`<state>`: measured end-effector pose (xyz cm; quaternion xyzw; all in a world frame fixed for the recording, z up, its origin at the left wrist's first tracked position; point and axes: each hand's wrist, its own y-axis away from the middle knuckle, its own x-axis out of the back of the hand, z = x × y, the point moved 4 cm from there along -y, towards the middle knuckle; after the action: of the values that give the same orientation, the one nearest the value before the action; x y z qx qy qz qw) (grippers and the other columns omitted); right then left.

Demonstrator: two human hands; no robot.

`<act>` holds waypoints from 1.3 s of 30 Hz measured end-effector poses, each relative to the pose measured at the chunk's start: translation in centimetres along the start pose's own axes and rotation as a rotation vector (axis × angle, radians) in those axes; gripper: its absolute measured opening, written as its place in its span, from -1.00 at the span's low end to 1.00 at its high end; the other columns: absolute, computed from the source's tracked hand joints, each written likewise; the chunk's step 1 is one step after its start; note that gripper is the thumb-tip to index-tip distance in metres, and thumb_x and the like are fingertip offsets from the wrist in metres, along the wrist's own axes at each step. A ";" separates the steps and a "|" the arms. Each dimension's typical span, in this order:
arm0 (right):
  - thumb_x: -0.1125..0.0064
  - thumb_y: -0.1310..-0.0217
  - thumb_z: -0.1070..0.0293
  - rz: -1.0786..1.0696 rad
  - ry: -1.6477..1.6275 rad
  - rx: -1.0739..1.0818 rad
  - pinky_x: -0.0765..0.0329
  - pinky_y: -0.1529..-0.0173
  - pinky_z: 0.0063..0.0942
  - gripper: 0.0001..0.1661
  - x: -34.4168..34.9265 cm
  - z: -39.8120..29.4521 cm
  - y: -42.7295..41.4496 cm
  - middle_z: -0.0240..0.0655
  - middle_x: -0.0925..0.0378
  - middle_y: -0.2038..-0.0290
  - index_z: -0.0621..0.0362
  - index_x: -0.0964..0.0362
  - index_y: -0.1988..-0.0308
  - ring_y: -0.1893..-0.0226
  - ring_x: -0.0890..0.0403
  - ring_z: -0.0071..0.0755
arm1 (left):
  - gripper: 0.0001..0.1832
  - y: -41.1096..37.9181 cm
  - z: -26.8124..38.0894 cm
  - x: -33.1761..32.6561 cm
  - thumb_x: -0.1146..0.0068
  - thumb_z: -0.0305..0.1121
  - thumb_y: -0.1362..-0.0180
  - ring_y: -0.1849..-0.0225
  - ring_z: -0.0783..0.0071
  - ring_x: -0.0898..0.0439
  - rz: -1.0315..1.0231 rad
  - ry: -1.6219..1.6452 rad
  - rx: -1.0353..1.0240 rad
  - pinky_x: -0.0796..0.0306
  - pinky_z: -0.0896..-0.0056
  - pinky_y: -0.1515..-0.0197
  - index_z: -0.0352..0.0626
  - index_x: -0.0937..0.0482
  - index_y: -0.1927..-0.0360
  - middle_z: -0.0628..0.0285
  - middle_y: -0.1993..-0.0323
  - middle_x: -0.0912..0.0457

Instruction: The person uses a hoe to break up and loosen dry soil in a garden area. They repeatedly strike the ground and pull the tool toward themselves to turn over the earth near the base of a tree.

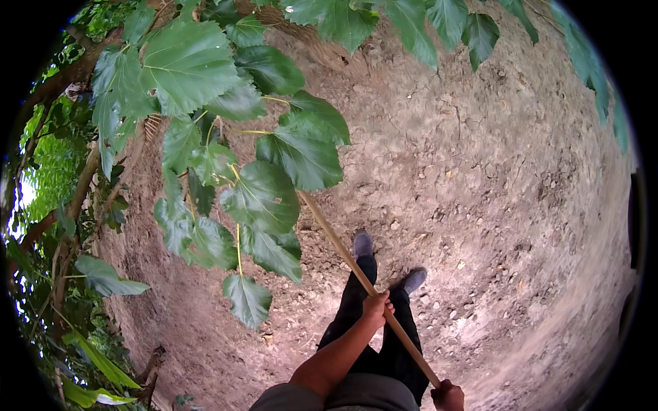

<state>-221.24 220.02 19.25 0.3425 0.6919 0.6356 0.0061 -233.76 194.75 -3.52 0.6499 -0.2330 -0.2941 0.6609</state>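
A long wooden handle (339, 246) slants across the front of my body, from the leaves at upper left down to the lower right. My left hand (378, 309) is closed around its middle, in front of my legs. Near the bottom edge, my right hand (448, 395) grips the handle's lower end. The handle's far end is hidden behind broad green leaves (264, 198), so I cannot tell what it bears. Dry, crumbly soil (442, 216) lies around my feet.
Leafy branches hang over the upper left and along the top. A tree trunk (318, 41) stands behind the top leaves. Brown branches (85, 180) and foliage line the left side. My two grey shoes (363, 244) stand on uneven ground with small clods.
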 end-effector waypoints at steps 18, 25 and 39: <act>-0.19 0.07 0.15 0.066 -0.108 -0.020 -0.47 0.42 -0.01 -0.67 1.6 -6.6 -3.9 -0.01 -0.48 0.61 0.17 -0.30 0.47 0.49 -0.54 0.17 | -0.83 0.2 7.1 -6.9 -0.14 -0.33 -0.11 0.73 0.52 -0.32 -0.021 -0.156 -0.169 -0.22 0.41 0.70 -0.07 -0.36 0.43 0.36 0.69 -0.27; -0.19 0.09 0.21 0.104 -0.092 -0.008 -0.45 0.46 -0.01 -0.71 1.3 -2.8 -1.8 -0.06 -0.46 0.67 0.13 -0.28 0.51 0.57 -0.52 0.15 | -0.82 0.0 2.0 -4.3 -0.15 -0.36 -0.08 0.73 0.49 -0.34 -0.046 -0.079 -0.071 -0.28 0.39 0.68 -0.09 -0.36 0.45 0.35 0.68 -0.32; -0.12 -0.01 0.13 0.086 -0.155 0.094 -0.48 0.35 -0.04 -0.67 3.0 -12.0 -7.2 -0.03 -0.51 0.55 0.16 -0.32 0.37 0.46 -0.55 0.14 | -0.81 -2.0 14.0 -4.7 -0.13 -0.31 -0.12 0.70 0.55 -0.27 -0.007 -0.062 -0.214 -0.23 0.44 0.63 -0.05 -0.36 0.49 0.41 0.66 -0.26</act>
<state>-232.22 211.24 16.41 0.4199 0.7030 0.5737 0.0159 -246.98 187.96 -4.46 0.5671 -0.2184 -0.3395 0.7180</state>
